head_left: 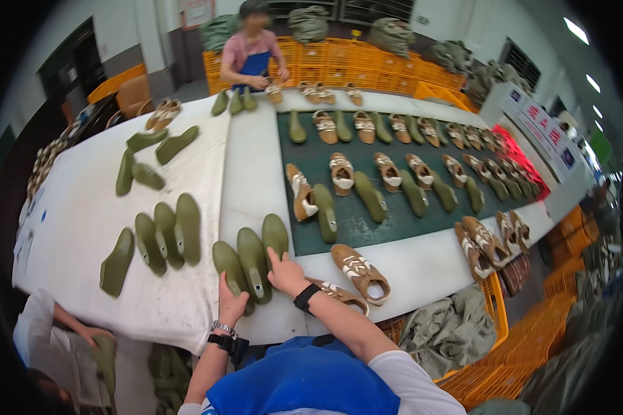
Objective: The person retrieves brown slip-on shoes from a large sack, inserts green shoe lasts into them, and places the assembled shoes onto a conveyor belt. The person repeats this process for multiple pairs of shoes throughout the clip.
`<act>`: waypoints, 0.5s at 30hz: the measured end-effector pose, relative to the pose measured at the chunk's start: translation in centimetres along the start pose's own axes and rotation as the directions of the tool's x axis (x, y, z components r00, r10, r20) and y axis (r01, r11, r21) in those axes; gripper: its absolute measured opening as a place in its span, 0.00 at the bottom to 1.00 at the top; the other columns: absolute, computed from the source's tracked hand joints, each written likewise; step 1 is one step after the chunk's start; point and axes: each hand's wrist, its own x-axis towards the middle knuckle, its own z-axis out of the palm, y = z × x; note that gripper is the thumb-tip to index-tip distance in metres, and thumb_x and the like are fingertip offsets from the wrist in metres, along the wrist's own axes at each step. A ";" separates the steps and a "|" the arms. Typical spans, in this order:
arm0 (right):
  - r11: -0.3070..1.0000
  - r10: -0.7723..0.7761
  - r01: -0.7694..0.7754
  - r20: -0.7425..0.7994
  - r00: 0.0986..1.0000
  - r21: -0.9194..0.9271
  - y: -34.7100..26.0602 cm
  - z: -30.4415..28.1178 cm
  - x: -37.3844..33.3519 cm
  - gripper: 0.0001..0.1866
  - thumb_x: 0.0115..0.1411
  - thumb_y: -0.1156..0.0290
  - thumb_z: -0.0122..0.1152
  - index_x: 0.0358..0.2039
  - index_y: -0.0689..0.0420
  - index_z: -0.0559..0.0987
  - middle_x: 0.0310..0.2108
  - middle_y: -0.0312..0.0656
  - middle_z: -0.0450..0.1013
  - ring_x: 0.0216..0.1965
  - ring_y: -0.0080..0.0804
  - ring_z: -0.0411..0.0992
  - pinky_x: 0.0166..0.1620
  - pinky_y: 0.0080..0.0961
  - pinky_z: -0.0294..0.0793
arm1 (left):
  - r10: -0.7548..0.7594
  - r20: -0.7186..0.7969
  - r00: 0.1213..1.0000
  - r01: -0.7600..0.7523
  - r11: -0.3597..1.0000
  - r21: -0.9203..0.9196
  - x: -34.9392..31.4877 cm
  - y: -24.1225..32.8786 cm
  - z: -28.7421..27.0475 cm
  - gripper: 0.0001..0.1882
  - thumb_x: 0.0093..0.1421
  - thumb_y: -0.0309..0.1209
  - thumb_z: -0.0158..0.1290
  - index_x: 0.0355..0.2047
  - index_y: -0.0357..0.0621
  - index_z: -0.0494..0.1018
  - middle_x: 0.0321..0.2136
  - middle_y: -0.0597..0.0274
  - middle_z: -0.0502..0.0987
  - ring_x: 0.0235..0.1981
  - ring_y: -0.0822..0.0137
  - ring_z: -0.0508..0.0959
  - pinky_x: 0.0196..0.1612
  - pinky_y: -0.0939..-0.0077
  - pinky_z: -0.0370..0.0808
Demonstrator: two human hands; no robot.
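Note:
Three olive-green shoe lasts stand side by side on the white table edge in front of me: a left one point(230, 266), a middle one point(251, 256) and a right one point(275, 233). My left hand point(232, 302) closes its fingers and thumb around the near end of the left last. Against the near part of the right last, my right hand point(287, 273) presses its index finger and thumb, its other fingers curled. Close to my right wrist lies a brown sneaker with white stripes point(362, 272); another sneaker point(342, 294) is partly behind my forearm.
More lasts point(187, 228) lie on the white cloth point(76, 207) at left. Rows of sneakers and lasts cover the dark green mat point(387, 232). A co-worker point(256, 52) stands across the table; another person's hand point(93, 334) holds a last at lower left. Orange crates point(495, 304) stand at right.

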 end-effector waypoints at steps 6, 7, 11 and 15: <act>0.997 -0.063 0.061 0.037 0.997 0.056 1.7 -2.8 -3.2 0.35 0.54 0.68 0.53 0.64 0.48 0.57 0.50 0.58 0.68 0.43 0.52 0.74 0.44 0.42 0.73 | -0.023 0.066 0.998 0.030 0.993 -0.110 0.3 -0.3 -0.2 0.44 0.47 0.27 0.56 0.63 0.33 0.48 0.57 0.37 0.59 0.59 0.47 0.61 0.62 0.63 0.59; 0.989 -0.090 0.086 0.024 0.996 0.122 2.4 -3.8 -4.3 0.34 0.54 0.67 0.54 0.63 0.49 0.58 0.48 0.56 0.70 0.43 0.50 0.73 0.45 0.42 0.73 | 0.033 0.046 0.998 -0.031 0.999 -0.042 0.1 -0.1 -0.5 0.44 0.47 0.28 0.56 0.63 0.33 0.47 0.57 0.37 0.59 0.60 0.46 0.60 0.62 0.61 0.58; 0.995 -0.090 0.097 -0.235 0.968 0.021 8.5 -8.2 -9.9 0.27 0.55 0.61 0.56 0.57 0.51 0.67 0.41 0.52 0.74 0.42 0.47 0.74 0.44 0.42 0.73 | 0.326 -0.048 0.944 -0.306 0.921 0.239 -0.8 2.6 -1.4 0.42 0.46 0.28 0.58 0.61 0.36 0.52 0.56 0.38 0.59 0.60 0.41 0.58 0.62 0.57 0.57; 0.932 0.270 -0.313 -0.223 0.937 -0.185 14.8 -9.7 -15.3 0.29 0.52 0.61 0.61 0.56 0.48 0.68 0.44 0.50 0.71 0.40 0.51 0.74 0.43 0.43 0.74 | 0.634 0.137 0.761 -0.648 0.732 0.209 -1.4 7.4 -0.7 0.29 0.45 0.27 0.59 0.50 0.38 0.66 0.53 0.42 0.64 0.56 0.40 0.63 0.59 0.56 0.62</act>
